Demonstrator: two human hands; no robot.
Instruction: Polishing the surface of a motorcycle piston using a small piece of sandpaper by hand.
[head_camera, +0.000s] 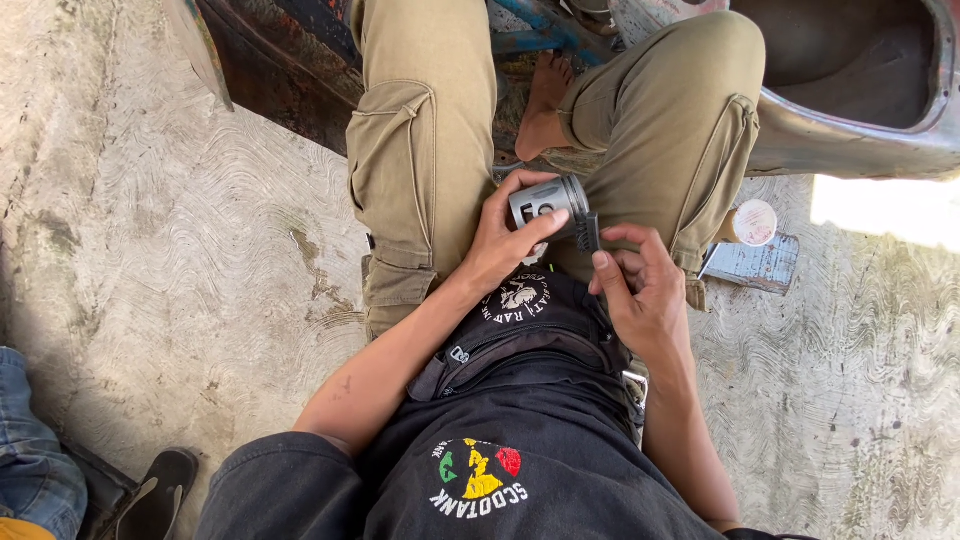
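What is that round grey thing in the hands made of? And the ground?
The round grey part, held by the left hand, looks like metal, probably aluminium: it has a dull silvery shine and crisp machined edges. The right hand pinches a thin dark piece at its end, maybe metal too, but that is too small to tell. The ground looks like rough concrete, pale grey with wavy trowel marks.

1. Both hands work in a narrow gap between the knees: left knee (420, 150), right knee (680, 130).
2. Far side is blocked by a foot (545, 100) and a metal frame (860, 130).
3. Right: a small jar (752, 222) on a board (755, 265) stands close.
4. Left: open concrete floor (200, 250).
5. Near left: a sandal (155, 495).
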